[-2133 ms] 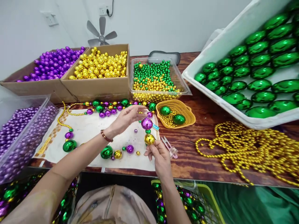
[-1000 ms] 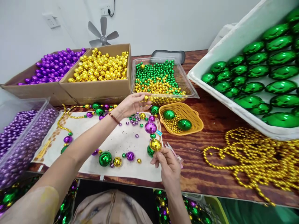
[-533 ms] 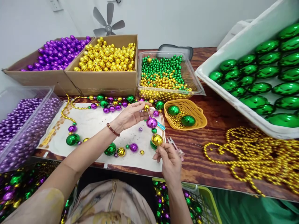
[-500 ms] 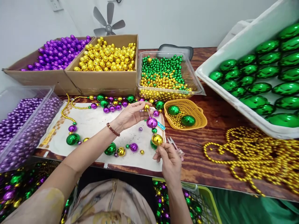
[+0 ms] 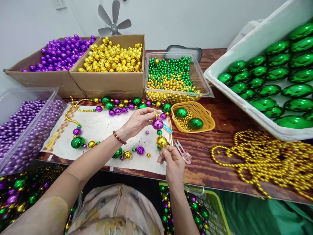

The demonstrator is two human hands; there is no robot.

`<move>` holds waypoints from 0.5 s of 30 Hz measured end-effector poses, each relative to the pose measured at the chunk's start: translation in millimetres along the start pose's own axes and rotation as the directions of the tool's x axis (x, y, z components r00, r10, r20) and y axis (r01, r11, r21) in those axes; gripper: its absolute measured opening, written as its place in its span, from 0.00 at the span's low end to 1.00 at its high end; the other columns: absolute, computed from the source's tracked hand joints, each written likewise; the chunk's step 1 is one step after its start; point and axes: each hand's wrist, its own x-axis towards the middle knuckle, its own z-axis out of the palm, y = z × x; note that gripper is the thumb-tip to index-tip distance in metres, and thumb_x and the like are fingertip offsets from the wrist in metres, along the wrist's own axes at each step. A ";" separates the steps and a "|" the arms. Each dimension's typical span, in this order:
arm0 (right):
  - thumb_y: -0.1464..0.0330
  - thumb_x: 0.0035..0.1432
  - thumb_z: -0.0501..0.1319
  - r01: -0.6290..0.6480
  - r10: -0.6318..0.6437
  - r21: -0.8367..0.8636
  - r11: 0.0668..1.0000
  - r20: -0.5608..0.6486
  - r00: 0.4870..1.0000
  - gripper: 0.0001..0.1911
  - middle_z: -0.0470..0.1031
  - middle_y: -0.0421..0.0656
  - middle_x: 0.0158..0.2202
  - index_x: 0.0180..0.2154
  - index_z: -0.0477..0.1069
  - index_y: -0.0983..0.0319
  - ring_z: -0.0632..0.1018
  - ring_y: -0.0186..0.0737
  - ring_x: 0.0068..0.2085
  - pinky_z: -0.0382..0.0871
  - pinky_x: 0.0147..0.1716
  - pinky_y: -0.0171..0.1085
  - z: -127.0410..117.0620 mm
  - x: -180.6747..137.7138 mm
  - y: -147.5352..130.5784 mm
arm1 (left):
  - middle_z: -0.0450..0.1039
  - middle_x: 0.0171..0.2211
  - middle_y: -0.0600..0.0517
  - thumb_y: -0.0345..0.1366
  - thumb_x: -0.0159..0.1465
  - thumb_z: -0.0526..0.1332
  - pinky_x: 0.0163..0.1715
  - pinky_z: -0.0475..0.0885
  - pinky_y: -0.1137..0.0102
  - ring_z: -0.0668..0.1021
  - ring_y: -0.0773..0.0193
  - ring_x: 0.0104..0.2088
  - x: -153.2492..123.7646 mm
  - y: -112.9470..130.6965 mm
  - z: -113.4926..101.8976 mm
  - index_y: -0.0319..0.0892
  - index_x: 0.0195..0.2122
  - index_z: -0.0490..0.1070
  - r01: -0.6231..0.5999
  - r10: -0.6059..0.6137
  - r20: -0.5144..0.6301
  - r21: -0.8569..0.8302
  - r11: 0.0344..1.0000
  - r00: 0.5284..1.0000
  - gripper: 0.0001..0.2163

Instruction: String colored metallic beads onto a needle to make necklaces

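My left hand (image 5: 139,120) pinches a small gold bead (image 5: 156,115) at the upper end of a short row of beads. Below it hang a large purple bead (image 5: 157,124), a small green bead (image 5: 159,132) and a large gold bead (image 5: 161,141). The fingertips of my right hand (image 5: 174,160) are closed at that gold bead's underside, and another green bead is partly hidden behind it. On the white cloth (image 5: 93,164) lies a bead string with a large green bead (image 5: 78,142) and a purple bead (image 5: 140,150). A loose gold bead (image 5: 148,155) rests nearby.
Pink-handled scissors (image 5: 183,153) lie right of the cloth, near a yellow basket (image 5: 207,121). Gold bead strands (image 5: 266,163) are heaped at right, below a foam box (image 5: 220,65) of green ornaments. Cardboard boxes (image 5: 107,81) and a clear bin (image 5: 212,93) of beads line the back.
The small gold bead has come down against the large purple bead; the thin gap between them has closed. My right hand has shifted slightly left and up with the row.
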 end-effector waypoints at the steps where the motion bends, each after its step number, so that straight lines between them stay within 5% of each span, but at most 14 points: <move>1: 0.56 0.55 0.68 -0.009 0.009 0.010 1.000 -0.013 1.000 0.15 0.73 0.36 0.24 0.31 0.70 0.61 0.72 0.30 0.19 0.65 0.20 0.31 1.4 0.9 0.8 | 0.78 0.38 0.50 0.37 0.60 0.71 0.36 0.72 0.72 0.77 0.69 0.33 -1.7 -5.4 2.5 0.41 0.37 0.79 -0.006 0.006 -0.018 -0.015 1.000 1.000 0.07; 6: 0.57 0.51 0.69 -0.047 0.050 0.052 0.998 -0.062 0.997 0.16 0.73 0.36 0.23 0.31 0.70 0.61 0.72 0.30 0.18 0.62 0.18 0.30 11.7 2.0 2.6 | 0.76 0.39 0.52 0.45 0.66 0.64 0.34 0.73 0.71 0.79 0.67 0.34 -3.4 -36.0 25.4 0.45 0.43 0.74 -0.027 0.011 -0.151 -0.103 0.994 0.988 0.10; 10: 0.58 0.51 0.68 -0.052 0.056 0.065 0.996 -0.052 0.997 0.14 0.73 0.35 0.23 0.31 0.70 0.61 0.71 0.29 0.17 0.62 0.18 0.29 15.5 1.3 2.2 | 0.73 0.34 0.54 0.42 0.70 0.59 0.21 0.64 0.76 0.75 0.72 0.25 8.6 -51.9 44.6 0.45 0.43 0.72 -0.121 0.106 -0.251 -0.046 0.992 0.962 0.08; 15: 0.57 0.54 0.67 0.002 -0.002 -0.064 0.998 0.003 1.000 0.15 0.79 0.41 0.32 0.35 0.73 0.62 0.74 0.30 0.19 0.66 0.18 0.30 -9.1 12.2 -8.8 | 0.73 0.31 0.53 0.41 0.71 0.56 0.16 0.55 0.75 0.69 0.74 0.20 26.9 -50.4 43.0 0.43 0.46 0.74 -0.130 0.146 -0.105 0.143 0.981 0.984 0.10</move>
